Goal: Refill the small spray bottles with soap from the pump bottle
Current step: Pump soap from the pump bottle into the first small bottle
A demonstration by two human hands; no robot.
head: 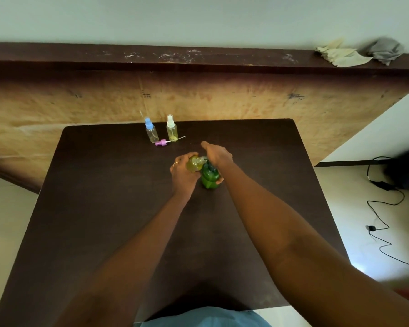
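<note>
Near the middle of the frame your left hand [183, 171] grips the capless bottle [194, 163]. The fingers curl round its body, and a ring shows on one of them. The bottle holds yellow liquid and is tilted, with its neck pointing right toward the top of the pump bottle [209, 177]. That green bottle stands upright on the desk [104, 208], just right of your left hand.

Your right hand [219, 154] lies over the pump head and hides it. One finger points toward the upper part of the frame, and what seems to be the thumb wraps the bottle's lower right side. Whether the neck meets the nozzle I cannot tell.

Higher in the frame, at the desk's far edge, the blue-capped bottle [151, 132] and the white-capped bottle [171, 129] stand side by side. The purple sprayer [163, 142] lies flat just below them, its tube running right. Rags [345, 56] sit on the ledge [151, 54] at upper right, and cables [385, 246] trail over the floor at right.
</note>
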